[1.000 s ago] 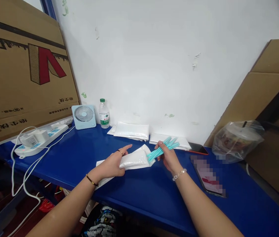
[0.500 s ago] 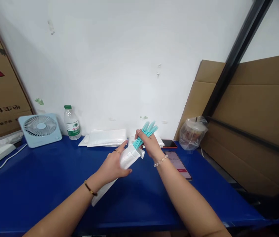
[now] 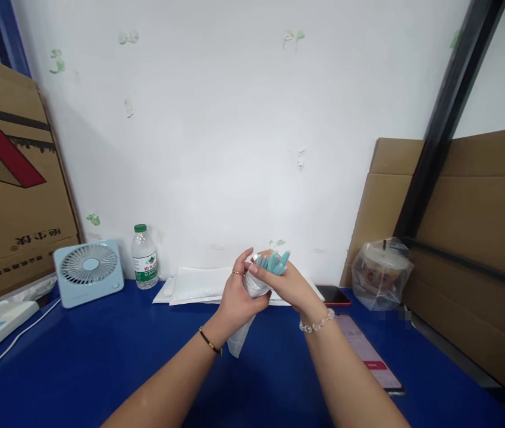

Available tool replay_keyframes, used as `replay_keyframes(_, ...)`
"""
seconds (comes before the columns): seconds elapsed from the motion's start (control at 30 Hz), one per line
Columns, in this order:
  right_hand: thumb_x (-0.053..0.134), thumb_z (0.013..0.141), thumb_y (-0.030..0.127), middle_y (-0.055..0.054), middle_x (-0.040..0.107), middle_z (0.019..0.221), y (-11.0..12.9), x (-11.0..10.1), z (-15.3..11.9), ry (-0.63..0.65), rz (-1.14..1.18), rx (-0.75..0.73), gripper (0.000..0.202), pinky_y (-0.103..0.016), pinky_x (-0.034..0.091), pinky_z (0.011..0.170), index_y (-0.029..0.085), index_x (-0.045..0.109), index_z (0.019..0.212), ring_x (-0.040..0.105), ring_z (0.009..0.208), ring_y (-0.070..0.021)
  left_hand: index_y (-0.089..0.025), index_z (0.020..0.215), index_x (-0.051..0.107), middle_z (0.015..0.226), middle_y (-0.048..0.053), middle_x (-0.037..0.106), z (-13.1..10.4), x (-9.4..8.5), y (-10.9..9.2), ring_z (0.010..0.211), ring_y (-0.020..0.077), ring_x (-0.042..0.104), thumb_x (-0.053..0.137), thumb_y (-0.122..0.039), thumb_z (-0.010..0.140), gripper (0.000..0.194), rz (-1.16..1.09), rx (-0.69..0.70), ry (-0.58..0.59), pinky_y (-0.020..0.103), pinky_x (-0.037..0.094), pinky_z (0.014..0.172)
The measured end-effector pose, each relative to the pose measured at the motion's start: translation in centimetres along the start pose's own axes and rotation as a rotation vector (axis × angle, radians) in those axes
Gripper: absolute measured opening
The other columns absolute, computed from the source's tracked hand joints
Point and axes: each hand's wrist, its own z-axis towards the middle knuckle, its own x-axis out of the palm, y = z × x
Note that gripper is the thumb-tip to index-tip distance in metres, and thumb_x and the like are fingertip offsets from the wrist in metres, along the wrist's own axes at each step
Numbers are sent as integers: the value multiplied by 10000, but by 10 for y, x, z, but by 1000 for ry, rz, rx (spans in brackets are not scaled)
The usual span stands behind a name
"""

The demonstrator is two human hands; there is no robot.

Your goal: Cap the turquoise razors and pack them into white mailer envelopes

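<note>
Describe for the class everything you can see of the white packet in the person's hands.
The white packet looks like thin, slightly shiny plastic, bunched and creased. It slants upward, its narrow tail hanging below the left hand, which wraps around its middle. Teal sticks poke out at the upper end, where the right hand closes around them. It is held over the blue table; whether the tail touches the surface cannot be told. The hands hide much of it.

Cardboard [image 3: 15,220] and blue table [image 3: 78,356] suggest a workshop.

Bright diffuse light, edges stretched
</note>
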Motion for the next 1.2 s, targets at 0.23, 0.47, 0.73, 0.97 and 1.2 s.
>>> replay_keyframes(0.23,593,764,461,-50,587,971,0,-13,6,-10,-81,-6,363,-297,447,714,205,562,1020,552,846,-180,-256,1371,205,1006,32,537,3,-5,10,797,151,588,664,-189,652,855,-69,-112,39,285,474,730)
replay_keyframes(0.47,733,640,317,-53,465,1205,-2,-40,0,291,-246,-166,423,-280,472,730,259,592,1035,534,932,-170,-236,1405,144,1159,80,504,8,-20,17,943,189,560,642,-248,724,844,-173,-109,190,336,437,855)
replay_keyframes(0.73,654,725,395,-2,504,792,-4,-28,-1,42,-465,-168,220,-221,373,493,188,582,751,465,577,-90,-243,1411,176,1336,110,385,11,-37,-2,1053,239,535,714,-258,635,944,-40,-108,353,351,431,886)
replay_keyframes(0.97,704,650,453,2,467,769,12,-38,-11,31,-709,-137,299,-239,359,524,219,620,816,432,593,-109,-176,1040,578,812,19,625,16,-42,-5,738,145,598,434,-220,832,257,37,-84,439,239,459,655)
replay_keyframes(1.2,694,671,334,-3,494,774,19,-36,-17,22,-694,-162,196,-241,340,527,200,551,669,444,615,-121,-213,1156,511,942,26,632,10,-35,-22,801,156,600,601,-221,725,440,-55,-89,410,255,478,695)
